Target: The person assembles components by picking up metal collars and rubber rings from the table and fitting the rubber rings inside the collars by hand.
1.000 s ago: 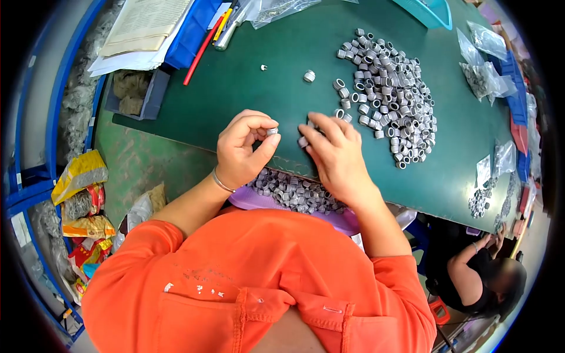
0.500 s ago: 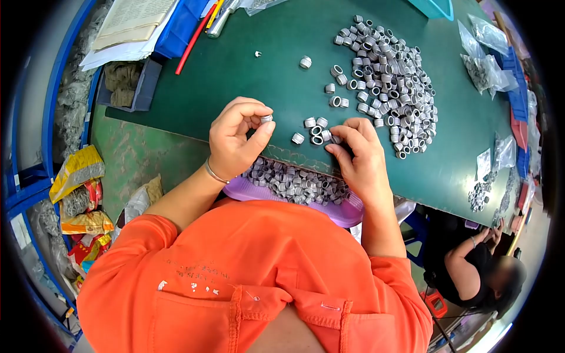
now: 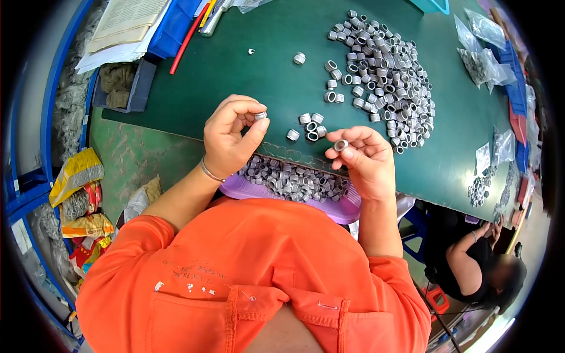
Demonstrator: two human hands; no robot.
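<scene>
Between the thumb and forefinger of my left hand (image 3: pixel 234 130) is a small grey metal ring (image 3: pixel 260 116), partly hidden by the fingers. My right hand (image 3: pixel 366 160) pinches another short metal ring (image 3: pixel 341 145), its round opening showing. Several loose rings (image 3: pixel 312 126) lie on the green table between my hands. Beyond my right hand spreads a large heap of the same rings (image 3: pixel 391 82). Below the table edge, a purple basket (image 3: pixel 235 187) in front of my body holds many more rings (image 3: pixel 294 181).
A grey bin (image 3: pixel 141 88) with cloth, a blue tray (image 3: pixel 170 35), papers (image 3: pixel 126 26) and a red pen (image 3: pixel 188 44) are at the far left. Plastic bags (image 3: pixel 485 65) lie at the right edge. Another person (image 3: pixel 471 259) sits at the lower right.
My right hand has lifted a ring from the small group on the table and turned so the ring's opening shows. My left hand keeps its pinch on its ring.
</scene>
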